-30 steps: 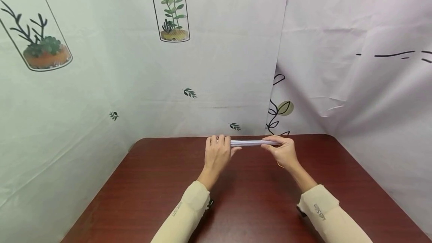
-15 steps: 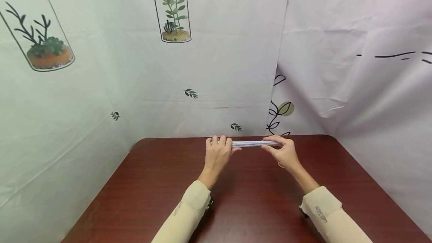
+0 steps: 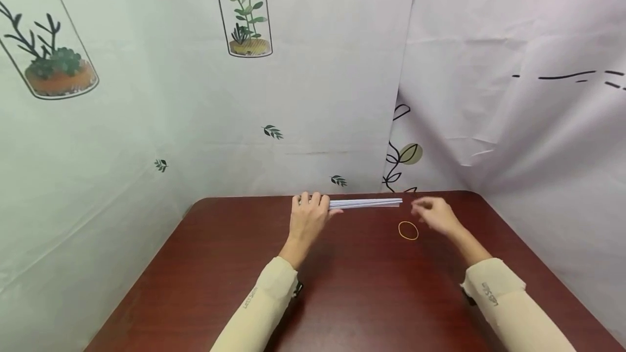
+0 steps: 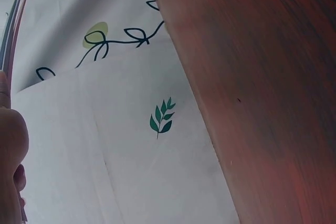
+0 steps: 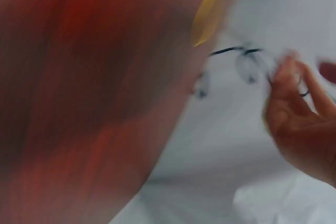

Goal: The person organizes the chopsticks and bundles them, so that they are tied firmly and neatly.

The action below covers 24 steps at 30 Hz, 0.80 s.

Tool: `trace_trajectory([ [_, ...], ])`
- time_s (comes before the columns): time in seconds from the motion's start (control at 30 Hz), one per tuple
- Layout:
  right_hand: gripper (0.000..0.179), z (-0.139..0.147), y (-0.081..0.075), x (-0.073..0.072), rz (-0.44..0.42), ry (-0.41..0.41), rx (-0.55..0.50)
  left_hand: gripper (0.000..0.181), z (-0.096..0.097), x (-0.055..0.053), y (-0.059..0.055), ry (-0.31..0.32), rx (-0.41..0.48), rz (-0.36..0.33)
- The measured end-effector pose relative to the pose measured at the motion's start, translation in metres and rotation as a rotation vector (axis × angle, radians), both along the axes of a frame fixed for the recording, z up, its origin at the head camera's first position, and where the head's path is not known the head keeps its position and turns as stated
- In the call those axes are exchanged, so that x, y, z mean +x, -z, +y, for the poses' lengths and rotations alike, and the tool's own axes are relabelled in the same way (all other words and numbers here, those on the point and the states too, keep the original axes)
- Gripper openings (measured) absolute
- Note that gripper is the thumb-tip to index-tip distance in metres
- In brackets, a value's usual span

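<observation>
My left hand (image 3: 309,217) grips one end of a bundle of thin, pale lilac-white sticks (image 3: 365,203). Their free ends point right, near the far edge of the table. At the left border of the left wrist view, the sticks (image 4: 13,38) rise past the thumb. My right hand (image 3: 437,215), blurred, is off the bundle, just right of the stick ends, its fingers loosely bent with nothing visible in them. A thin yellow rubber band (image 3: 399,229) lies on the table below and left of that hand. The right wrist view is smeared by motion.
The dark red-brown wooden table (image 3: 362,287) has rounded far corners. White cloth (image 3: 313,96) printed with plants and leaves hangs behind and on both sides, close to the table's edges.
My right hand has let go of the stick bundle and moved right, uncovering the stick ends and the whole rubber band. My left hand keeps its grip; the head view has shifted slightly.
</observation>
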State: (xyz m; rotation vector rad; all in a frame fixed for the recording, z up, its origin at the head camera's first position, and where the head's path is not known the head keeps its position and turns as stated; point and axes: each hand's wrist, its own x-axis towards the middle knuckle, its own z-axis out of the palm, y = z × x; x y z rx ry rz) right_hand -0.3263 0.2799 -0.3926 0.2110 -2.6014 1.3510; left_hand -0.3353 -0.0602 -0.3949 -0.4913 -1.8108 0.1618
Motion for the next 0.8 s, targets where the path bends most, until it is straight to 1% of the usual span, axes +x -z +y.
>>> trace_trajectory([
  [0.07,0.034,0.013,0.009,-0.002,-0.121,-0.008,0.17,0.056,0.0,-0.001,-0.002,0.01,-0.003,0.008],
  [0.13,0.034,0.02,0.02,-0.003,-0.217,-0.015,0.263,0.056,0.0,-0.002,-0.003,0.021,-0.004,0.017],
  [0.17,0.033,0.022,0.024,-0.004,-0.247,-0.007,0.289,0.056,0.0,-0.003,-0.003,0.028,-0.001,0.019],
  [0.27,0.037,0.019,0.035,-0.005,-0.287,0.022,0.356,0.06,0.0,-0.004,-0.002,0.027,0.002,0.018],
  [0.33,0.039,0.013,0.039,-0.005,-0.281,0.038,0.413,0.063,-0.001,-0.003,-0.001,0.028,0.008,0.015],
  [0.4,0.039,0.005,0.042,-0.005,-0.258,0.044,0.465,0.061,-0.002,-0.003,0.0,0.016,0.007,0.005],
  [0.5,0.034,-0.004,0.045,-0.005,-0.215,0.046,0.476,0.057,-0.002,-0.003,0.001,0.007,-0.002,0.008],
  [0.6,0.038,-0.008,0.048,-0.007,-0.193,0.077,0.425,0.055,-0.001,-0.003,0.001,0.0,-0.006,0.002],
  [0.7,0.039,-0.01,0.049,-0.011,-0.207,0.102,0.386,0.054,-0.001,-0.003,0.001,0.001,-0.004,-0.009],
  [0.8,0.032,-0.011,0.049,-0.012,-0.237,0.097,0.391,0.054,-0.001,-0.002,0.002,-0.005,-0.004,-0.032],
])
